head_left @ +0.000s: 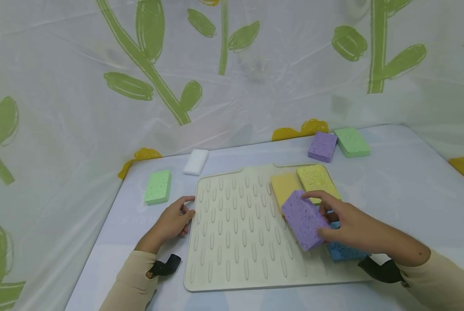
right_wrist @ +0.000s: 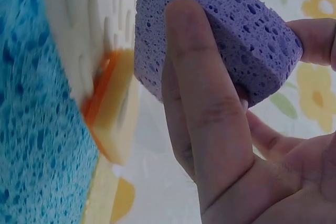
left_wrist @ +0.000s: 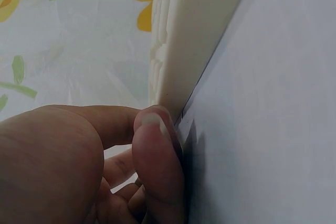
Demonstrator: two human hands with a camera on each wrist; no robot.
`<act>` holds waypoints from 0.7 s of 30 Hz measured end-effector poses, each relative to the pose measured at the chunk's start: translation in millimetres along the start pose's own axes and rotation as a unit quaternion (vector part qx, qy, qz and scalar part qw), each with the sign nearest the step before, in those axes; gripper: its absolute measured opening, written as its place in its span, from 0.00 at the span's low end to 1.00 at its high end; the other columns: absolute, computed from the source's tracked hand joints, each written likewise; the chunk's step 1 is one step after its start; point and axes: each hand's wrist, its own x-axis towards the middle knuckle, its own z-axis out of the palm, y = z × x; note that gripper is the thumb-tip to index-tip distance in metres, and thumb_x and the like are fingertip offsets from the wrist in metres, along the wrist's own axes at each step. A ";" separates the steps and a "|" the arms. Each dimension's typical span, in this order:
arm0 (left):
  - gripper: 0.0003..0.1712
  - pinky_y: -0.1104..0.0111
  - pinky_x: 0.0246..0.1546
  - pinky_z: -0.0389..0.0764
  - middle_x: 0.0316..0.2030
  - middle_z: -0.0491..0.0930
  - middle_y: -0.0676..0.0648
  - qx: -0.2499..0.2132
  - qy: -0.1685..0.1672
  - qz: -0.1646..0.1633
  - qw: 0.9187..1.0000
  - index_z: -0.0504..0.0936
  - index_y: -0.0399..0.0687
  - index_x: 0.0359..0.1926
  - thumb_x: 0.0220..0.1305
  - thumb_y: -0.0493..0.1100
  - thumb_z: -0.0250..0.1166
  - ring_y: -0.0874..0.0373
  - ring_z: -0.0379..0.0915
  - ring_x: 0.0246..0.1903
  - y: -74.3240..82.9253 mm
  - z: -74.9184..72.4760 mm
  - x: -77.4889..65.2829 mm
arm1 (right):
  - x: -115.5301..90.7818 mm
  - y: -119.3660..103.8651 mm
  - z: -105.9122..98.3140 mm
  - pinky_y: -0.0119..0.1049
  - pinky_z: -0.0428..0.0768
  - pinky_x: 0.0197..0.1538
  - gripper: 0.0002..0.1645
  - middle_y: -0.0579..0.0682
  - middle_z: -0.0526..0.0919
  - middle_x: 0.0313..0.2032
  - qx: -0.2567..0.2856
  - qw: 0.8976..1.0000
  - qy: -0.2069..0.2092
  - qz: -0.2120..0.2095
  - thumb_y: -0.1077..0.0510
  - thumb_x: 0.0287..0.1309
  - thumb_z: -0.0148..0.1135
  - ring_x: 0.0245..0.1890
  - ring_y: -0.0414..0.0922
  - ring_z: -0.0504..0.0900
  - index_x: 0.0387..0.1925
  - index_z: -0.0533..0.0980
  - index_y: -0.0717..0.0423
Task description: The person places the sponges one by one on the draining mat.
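A purple sponge [head_left: 306, 220] is tilted up in my right hand [head_left: 352, 224], gripped by its edges between thumb and fingers. The right wrist view shows the fingers along the pored sponge [right_wrist: 231, 24]. Below it lies a cream drying mat [head_left: 236, 242] with raised ridges. On the mat's right part are a pale orange sponge [head_left: 284, 185], a yellow sponge [head_left: 313, 177] and a blue sponge [head_left: 344, 253], partly covered by the hand. My left hand [head_left: 173, 220] rests at the mat's left edge, thumb and index fingertips against the side [left_wrist: 181, 51].
Left of the mat lies a green sponge [head_left: 158, 187], with a white sponge [head_left: 196, 162] behind it. At the back right, another purple sponge [head_left: 322, 147] sits beside a second green one [head_left: 352, 142]. A leaf-patterned sheet [head_left: 255, 103] hangs behind the table.
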 end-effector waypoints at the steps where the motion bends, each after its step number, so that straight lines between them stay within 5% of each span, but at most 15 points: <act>1: 0.29 0.64 0.19 0.79 0.38 0.73 0.44 0.001 0.000 0.000 1.000 0.65 0.49 0.72 0.72 0.40 0.57 0.56 0.75 0.19 0.2 -0.1 -0.1 | -0.7 -0.7 0.5 0.33 0.79 0.36 0.44 0.54 0.69 0.37 -0.001 1.000 -0.004 -0.004 0.60 0.58 0.65 0.39 0.47 0.80 0.72 0.58 0.38; 9: 0.29 0.64 0.19 0.79 0.38 0.74 0.43 0.002 -0.001 0.002 1.000 0.65 0.48 0.72 0.72 0.40 0.57 0.56 0.75 0.19 -0.2 -0.2 0.4 | -4.4 3.5 6.3 0.30 0.75 0.31 0.33 0.49 0.72 0.38 0.001 0.997 -0.049 -0.056 0.59 0.62 0.63 0.33 0.35 0.72 0.69 0.70 0.43; 21: 0.29 0.64 0.19 0.79 0.37 0.74 0.44 0.003 -0.003 0.003 1.000 0.65 0.47 0.72 0.72 0.40 0.57 0.57 0.75 0.18 0.8 -0.8 -0.7 | 0.0 6.7 12.1 0.29 0.75 0.34 0.24 0.45 0.74 0.37 -0.045 0.995 -0.074 -0.038 0.46 0.62 0.67 0.36 0.36 0.73 0.59 0.73 0.37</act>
